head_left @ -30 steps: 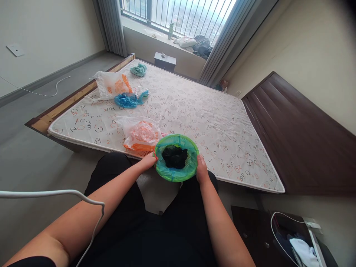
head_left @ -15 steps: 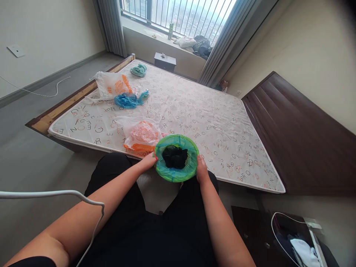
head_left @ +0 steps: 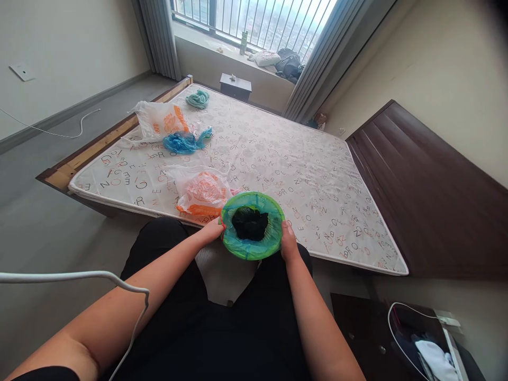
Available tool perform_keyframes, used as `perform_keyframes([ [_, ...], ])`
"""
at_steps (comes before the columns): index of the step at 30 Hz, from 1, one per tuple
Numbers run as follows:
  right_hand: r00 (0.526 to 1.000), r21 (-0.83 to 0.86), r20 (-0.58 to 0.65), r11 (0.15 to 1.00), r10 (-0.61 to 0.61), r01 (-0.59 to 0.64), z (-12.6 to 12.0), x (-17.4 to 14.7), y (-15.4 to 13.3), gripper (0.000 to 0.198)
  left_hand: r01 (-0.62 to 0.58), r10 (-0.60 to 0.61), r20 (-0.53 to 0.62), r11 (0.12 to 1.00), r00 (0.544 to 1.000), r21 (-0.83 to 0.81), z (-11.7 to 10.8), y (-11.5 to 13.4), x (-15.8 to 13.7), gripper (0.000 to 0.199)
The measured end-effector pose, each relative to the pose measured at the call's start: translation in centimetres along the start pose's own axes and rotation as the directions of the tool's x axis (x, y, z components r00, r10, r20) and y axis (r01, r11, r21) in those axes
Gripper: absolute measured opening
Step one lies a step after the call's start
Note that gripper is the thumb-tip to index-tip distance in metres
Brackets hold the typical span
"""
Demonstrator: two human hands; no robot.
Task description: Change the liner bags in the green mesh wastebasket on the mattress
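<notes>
Between my knees I hold a round green plastic bin (head_left: 272,246) by its rim, from both sides. A thin blue plastic bag (head_left: 234,244) lines it and is folded out over the rim. Inside lies a black, soft-looking bundle (head_left: 250,224), whose kind I cannot make out. My left hand (head_left: 212,231) grips the left side of the rim, near a small red strip. On the right side my right hand (head_left: 288,241) is closed on the rim, thumb on top. A white plastic bag with orange print (head_left: 204,190) lies on the mattress just beyond the bin.
The lettered mattress (head_left: 301,174) rests on a wooden bed frame. Towards its far left are another white bag (head_left: 159,119), a crumpled blue bag (head_left: 184,142) and a teal cloth (head_left: 197,99). A white cable (head_left: 79,276) crosses near my left arm. A dark nightstand (head_left: 357,328) stands right.
</notes>
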State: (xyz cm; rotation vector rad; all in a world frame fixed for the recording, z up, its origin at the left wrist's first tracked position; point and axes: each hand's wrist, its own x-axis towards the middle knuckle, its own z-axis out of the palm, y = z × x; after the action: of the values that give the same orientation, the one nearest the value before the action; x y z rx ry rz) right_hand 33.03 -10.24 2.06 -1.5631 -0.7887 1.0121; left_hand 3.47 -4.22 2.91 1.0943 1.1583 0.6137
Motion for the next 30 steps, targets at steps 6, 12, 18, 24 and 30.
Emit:
perform_keyframes([
  [6,0.998,0.0,-0.019,0.998,0.059,-0.059,0.1,0.0,-0.1,0.069,-0.022,0.022,0.007,1.0,1.0,-0.008,0.0,-0.5,0.1,0.035],
  [12,0.996,-0.021,-0.061,0.998,0.065,-0.066,0.1,0.1,0.0,0.072,-0.023,0.023,0.015,1.0,1.0,0.0,-0.1,-0.4,0.0,0.037],
  [18,1.0,-0.036,-0.018,0.999,0.007,-0.007,0.2,0.0,-0.2,0.073,-0.034,0.034,0.018,0.999,0.999,-0.005,-0.2,-0.8,0.3,0.035],
  [24,0.91,-0.45,-0.102,0.834,-0.402,0.318,0.5,-1.8,-2.1,0.066,-0.036,0.035,0.012,0.999,0.999,0.032,-0.2,-1.3,0.6,0.041],
  [30,0.768,-0.624,0.567,0.453,-0.297,0.637,4.7,-2.8,-3.0,0.04,-0.001,0.001,0.035,1.0,0.999,-0.005,0.3,-0.3,-0.3,0.04],
])
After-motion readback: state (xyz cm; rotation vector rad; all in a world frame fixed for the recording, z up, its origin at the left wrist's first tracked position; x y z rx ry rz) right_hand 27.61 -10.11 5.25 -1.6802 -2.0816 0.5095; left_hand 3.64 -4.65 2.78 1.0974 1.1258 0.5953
